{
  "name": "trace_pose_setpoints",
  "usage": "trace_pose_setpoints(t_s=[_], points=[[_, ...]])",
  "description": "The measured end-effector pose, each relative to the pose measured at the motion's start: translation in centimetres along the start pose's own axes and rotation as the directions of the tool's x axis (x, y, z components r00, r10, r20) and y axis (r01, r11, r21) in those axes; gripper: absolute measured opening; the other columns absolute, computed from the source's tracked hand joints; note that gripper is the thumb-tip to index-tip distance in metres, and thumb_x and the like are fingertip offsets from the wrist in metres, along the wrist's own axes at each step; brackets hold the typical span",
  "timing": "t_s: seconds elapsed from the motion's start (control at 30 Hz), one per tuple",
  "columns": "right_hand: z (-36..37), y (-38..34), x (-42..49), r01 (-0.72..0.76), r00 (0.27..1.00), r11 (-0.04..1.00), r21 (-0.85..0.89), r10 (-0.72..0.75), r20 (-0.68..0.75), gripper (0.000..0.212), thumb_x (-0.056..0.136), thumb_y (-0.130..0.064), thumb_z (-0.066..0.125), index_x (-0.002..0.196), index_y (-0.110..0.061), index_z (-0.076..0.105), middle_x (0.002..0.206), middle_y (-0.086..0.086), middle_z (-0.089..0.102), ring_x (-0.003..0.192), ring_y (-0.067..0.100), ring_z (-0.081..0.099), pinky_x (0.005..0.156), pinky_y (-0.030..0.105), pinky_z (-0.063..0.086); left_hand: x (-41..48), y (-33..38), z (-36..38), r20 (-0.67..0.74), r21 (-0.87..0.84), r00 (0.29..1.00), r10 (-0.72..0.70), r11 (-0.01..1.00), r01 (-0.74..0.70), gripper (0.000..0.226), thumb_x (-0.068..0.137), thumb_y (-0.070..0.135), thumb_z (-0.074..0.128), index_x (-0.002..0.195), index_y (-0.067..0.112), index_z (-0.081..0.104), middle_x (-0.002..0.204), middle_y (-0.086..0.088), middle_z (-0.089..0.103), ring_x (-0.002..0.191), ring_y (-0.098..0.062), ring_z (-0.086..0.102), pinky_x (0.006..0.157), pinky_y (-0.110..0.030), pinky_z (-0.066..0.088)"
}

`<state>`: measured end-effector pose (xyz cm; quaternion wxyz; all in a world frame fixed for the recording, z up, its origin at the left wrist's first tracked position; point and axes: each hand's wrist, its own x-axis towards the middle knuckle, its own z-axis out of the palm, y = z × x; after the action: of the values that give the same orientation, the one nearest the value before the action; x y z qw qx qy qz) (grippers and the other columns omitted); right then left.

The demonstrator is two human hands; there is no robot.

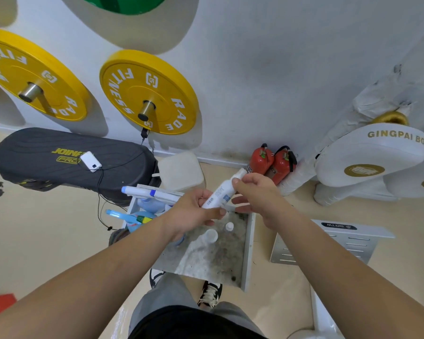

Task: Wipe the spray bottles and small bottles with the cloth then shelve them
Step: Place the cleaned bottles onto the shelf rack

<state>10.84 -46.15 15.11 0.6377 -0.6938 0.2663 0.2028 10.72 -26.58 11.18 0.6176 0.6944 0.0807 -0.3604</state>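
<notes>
Both hands hold a slim white plastic bottle with blue print (221,194) tilted in the air between them. The left hand (196,211) is curled round its lower end, and the right hand (255,192) pinches it near the capped top. I can make out no cloth, so this looks like the handling or checking part of the wiping step.

Just below the hands, two small white-capped bottles (229,226) stand on a dusty grey metal shelf (249,253). Blue and white spray bottles (149,193) lie beyond the left hand. The next move probably calls for setting this bottle upright on the shelf.
</notes>
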Motion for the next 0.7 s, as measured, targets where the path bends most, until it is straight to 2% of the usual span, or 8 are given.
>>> trace_pose_setpoints(t_s=[0.17,0.27,0.33,0.43,0.5,0.57,0.63,0.7], points=[[0.0,0.7,0.4,-0.028,0.998,0.997,0.07,0.024,0.058,0.024,0.101,-0.026,0.068,0.119,-0.011,0.069,0.11,0.016,0.076,0.086,0.027,0.076,0.068,0.034,0.063,-1.3,-0.5,0.1,0.144,-0.131,0.988,-0.061,0.988,0.08,0.038,0.097,0.022,0.073,0.132,0.01,0.065,0.122,-0.02,0.073,0.108,-0.022,0.072,0.096,-0.044,0.059],[0.1,0.7,0.7,-0.006,0.995,1.0,0.026,0.003,0.1,0.024,0.1,-0.027,0.068,0.118,-0.01,0.069,0.108,0.015,0.077,0.094,0.03,0.077,0.069,0.034,0.062,-1.5,-1.0,-0.3,0.183,-0.12,0.981,-0.061,0.989,0.084,0.027,0.101,0.021,0.068,0.127,0.016,0.069,0.114,-0.011,0.073,0.108,-0.019,0.069,0.096,-0.042,0.06],[0.3,0.5,0.8,0.039,0.996,0.999,-0.029,-0.036,0.085,0.019,0.101,-0.023,0.067,0.113,-0.008,0.069,0.105,0.015,0.077,0.089,0.027,0.076,0.066,0.033,0.061,-1.5,-1.1,-0.5,0.134,-0.1,0.99,-0.049,0.993,0.063,0.025,0.1,0.017,0.069,0.125,0.017,0.07,0.11,-0.006,0.073,0.102,-0.017,0.069,0.087,-0.035,0.062],[0.7,0.5,1.3,0.1,0.995,0.984,-0.147,-0.096,0.033,0.012,0.1,-0.018,0.067,0.106,-0.007,0.068,0.1,0.016,0.075,0.083,0.024,0.072,0.066,0.035,0.062,-1.1,-1.5,-0.7,-0.092,0.061,0.994,-0.053,0.996,0.059,0.024,0.097,0.001,0.065,0.116,0.013,0.071,0.105,-0.009,0.073,0.087,-0.017,0.067,0.071,-0.025,0.058],[1.2,1.0,2.1,0.123,0.992,0.957,-0.262,-0.126,0.007,0.011,0.096,-0.017,0.07,0.102,-0.008,0.07,0.097,0.015,0.074,0.085,0.026,0.072,0.074,0.04,0.062,-1.1,-2.1,-0.7,-0.218,0.155,0.973,-0.077,0.981,0.113,0.021,0.095,0.002,0.057,0.102,0.017,0.069,0.097,-0.01,0.071,0.079,-0.02,0.065,0.073,-0.03,0.062],[1.9,2.2,3.2,0.149,0.986,0.903,-0.403,-0.165,-0.006,0.009,0.092,-0.018,0.074,0.096,-0.01,0.072,0.092,0.011,0.072,0.083,0.025,0.068,0.074,0.035,0.057,-1.0,-3.2,-0.7,-0.247,0.293,0.968,-0.051,0.948,0.124,0.016,0.088,0.007,0.054,0.09,0.014,0.068,0.087,-0.008,0.067,0.078,-0.023,0.06,0.08,-0.039,0.061],[2.7,3.4,4.2,0.183,0.977,0.833,-0.522,-0.212,0.004,0.007,0.088,-0.017,0.075,0.094,-0.014,0.074,0.095,0.006,0.072,0.087,0.021,0.067,0.074,0.028,0.052,-1.5,-3.8,-0.3,-0.241,0.472,0.97,-0.006,0.873,0.123,0.01,0.085,0.002,0.053,0.085,0.003,0.063,0.08,-0.009,0.063,0.076,-0.023,0.054,0.068,-0.033,0.049],[3.3,4.6,5.1,0.188,0.978,0.795,-0.577,-0.208,0.032,0.011,0.087,-0.017,0.075,0.098,-0.017,0.075,0.098,0.002,0.074,0.092,0.021,0.069,0.083,0.033,0.055,-2.1,-4.1,0.4,-0.215,0.584,0.976,0.021,0.804,0.111,0.01,0.089,0.001,0.052,0.083,0.008,0.056,0.085,-0.011,0.066,0.08,-0.026,0.059,0.065,-0.029,0.04]])
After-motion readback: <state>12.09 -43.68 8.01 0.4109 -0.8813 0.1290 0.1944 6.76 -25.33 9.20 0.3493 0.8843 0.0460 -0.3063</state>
